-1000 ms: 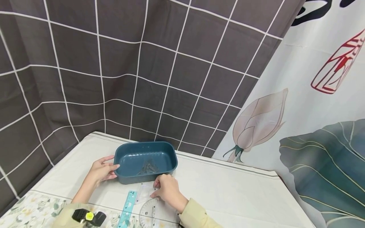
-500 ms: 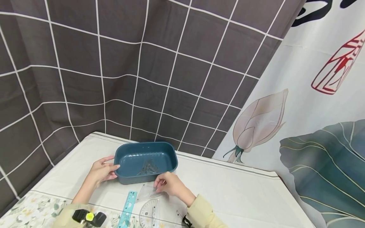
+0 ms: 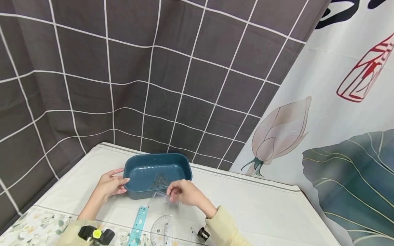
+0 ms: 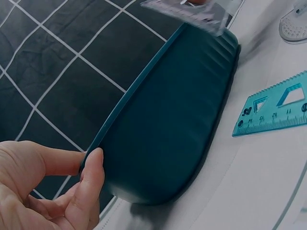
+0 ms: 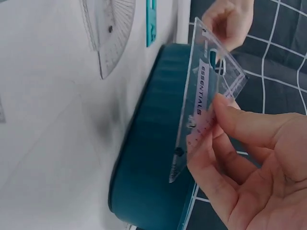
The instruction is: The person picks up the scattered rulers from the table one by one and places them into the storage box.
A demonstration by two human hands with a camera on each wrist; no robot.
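Observation:
My left hand (image 3: 109, 184) pinches the left rim of a dark blue plastic basin (image 4: 158, 120), thumb and fingers on either side of the edge. My right hand (image 3: 186, 193) pinches a clear set square (image 5: 206, 91) printed "ESSENTIALS", held tilted beside the basin's near right rim. Several dark transparent pieces (image 3: 160, 179) lie in the basin; their kind is too blurred to tell. On the table, a turquoise ruler (image 3: 138, 223) and a clear protractor (image 3: 160, 229) lie in front of the basin.
Another clear piece with markings (image 3: 194, 232) lies near the right sleeve, partly hidden. The table has a white cloth (image 3: 261, 208) with a floral border. A dark checked curtain (image 3: 138, 95) hangs behind it.
My right hand has lifted the set square off the table and moved it up to the basin's near rim. The left hand stays on the basin.

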